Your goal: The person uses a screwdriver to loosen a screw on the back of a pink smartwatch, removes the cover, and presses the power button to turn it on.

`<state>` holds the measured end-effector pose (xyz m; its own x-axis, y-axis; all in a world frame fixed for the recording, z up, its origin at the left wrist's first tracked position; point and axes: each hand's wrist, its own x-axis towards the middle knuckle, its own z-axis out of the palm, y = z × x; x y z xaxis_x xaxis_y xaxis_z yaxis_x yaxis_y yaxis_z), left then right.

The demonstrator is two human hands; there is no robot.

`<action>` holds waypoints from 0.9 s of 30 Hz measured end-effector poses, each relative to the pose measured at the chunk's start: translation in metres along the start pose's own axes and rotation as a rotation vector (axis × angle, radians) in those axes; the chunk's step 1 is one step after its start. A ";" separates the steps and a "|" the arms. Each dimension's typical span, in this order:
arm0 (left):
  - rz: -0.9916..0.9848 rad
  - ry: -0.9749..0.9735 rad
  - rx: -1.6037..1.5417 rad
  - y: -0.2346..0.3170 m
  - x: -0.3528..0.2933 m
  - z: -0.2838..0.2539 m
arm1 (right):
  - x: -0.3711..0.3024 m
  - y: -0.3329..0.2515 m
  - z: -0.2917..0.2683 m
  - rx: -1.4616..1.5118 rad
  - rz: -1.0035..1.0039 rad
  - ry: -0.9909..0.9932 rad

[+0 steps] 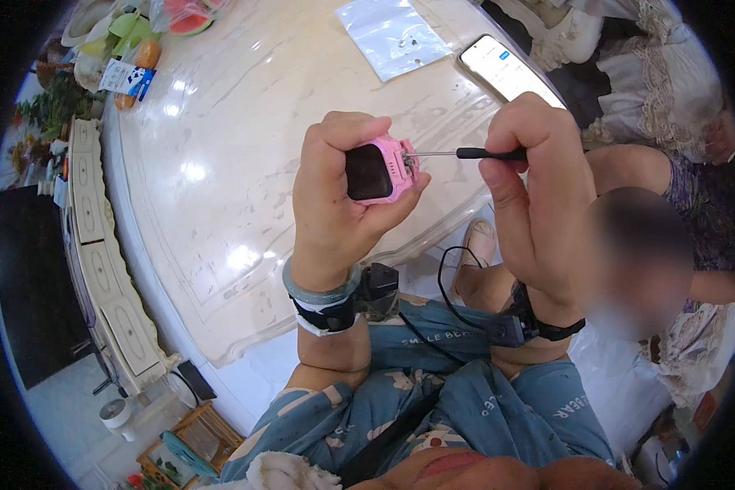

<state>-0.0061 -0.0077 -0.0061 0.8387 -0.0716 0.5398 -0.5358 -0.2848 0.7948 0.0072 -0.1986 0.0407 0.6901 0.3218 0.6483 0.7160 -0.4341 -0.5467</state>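
Observation:
My left hand (335,192) grips a small pink watch body (379,170) with a dark square screen, held over the near edge of a pale marble table (245,155). My right hand (531,188) holds a thin screwdriver with a black handle (486,153). Its metal tip touches the right side of the pink watch body. Both wrists carry black straps with small devices, and the left wrist also wears a pale green bangle.
On the far side of the table lie a clear plastic bag (392,37) and a lit phone (506,69). Fruit and packets (139,41) sit at the far left corner. Another person (653,245) is close on my right. A white cabinet (98,253) stands left.

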 end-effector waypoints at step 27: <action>0.031 -0.024 -0.015 -0.002 -0.001 0.001 | 0.005 -0.008 -0.004 -0.001 0.028 -0.017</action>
<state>-0.0054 -0.0075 -0.0084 0.8239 -0.1029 0.5573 -0.5626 -0.2679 0.7822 0.0048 -0.1970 0.0506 0.7114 0.3234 0.6240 0.6964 -0.4439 -0.5639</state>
